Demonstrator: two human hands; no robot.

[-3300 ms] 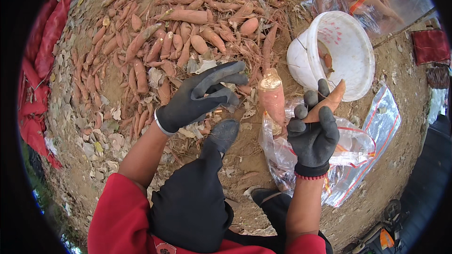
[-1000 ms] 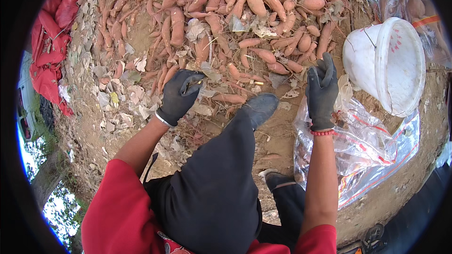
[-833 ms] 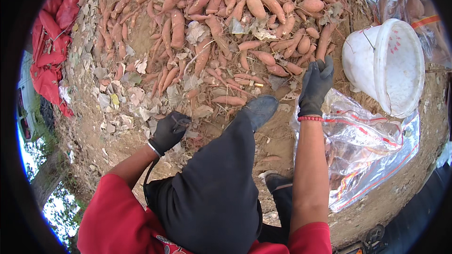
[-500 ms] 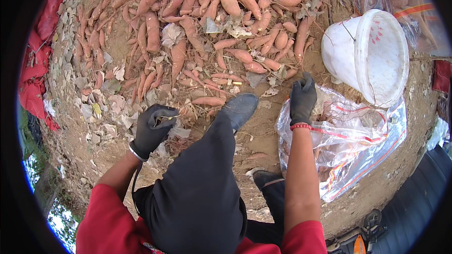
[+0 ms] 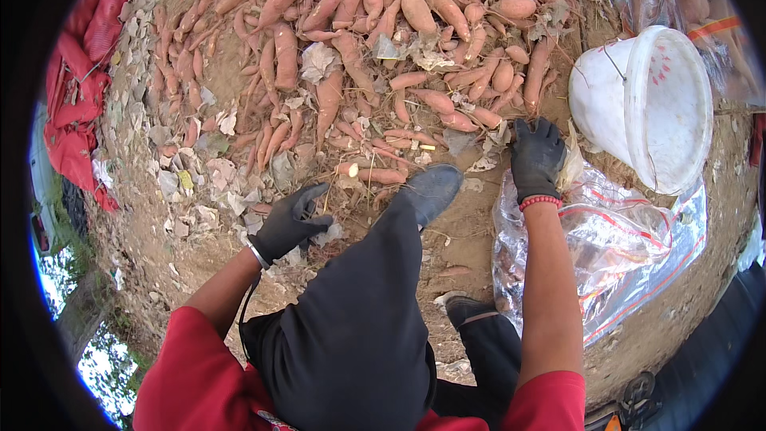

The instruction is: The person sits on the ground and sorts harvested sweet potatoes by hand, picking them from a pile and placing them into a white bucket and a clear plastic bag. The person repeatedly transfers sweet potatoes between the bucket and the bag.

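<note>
My left hand (image 5: 291, 223), in a dark glove, hovers over leaves and soil left of my knee. Its thumb and fingers are apart, and nothing shows between them. My right hand (image 5: 537, 158), gloved alike with a red bead bracelet at the wrist, reaches down to the soil at the near right edge of the sweet potato heap (image 5: 419, 12). Its fingers are spread; what lies under the palm is hidden. Between the hands, by my shoe, lies a sweet potato (image 5: 381, 175) with a pale end beside it.
A white bucket (image 5: 598, 104) lies tipped on its side at the right. Below it spreads a clear plastic bag (image 5: 610, 243) with red stripes. A filled clear bag (image 5: 722, 40) stands behind. Red mesh sacks (image 5: 76, 104) lie at the far left. My shoe (image 5: 435, 191) is at the heap's edge.
My left hand has opened from a pinch on something thin and stringy. My right hand's fingers have gone from curled to spread. The whole view has shifted slightly.
</note>
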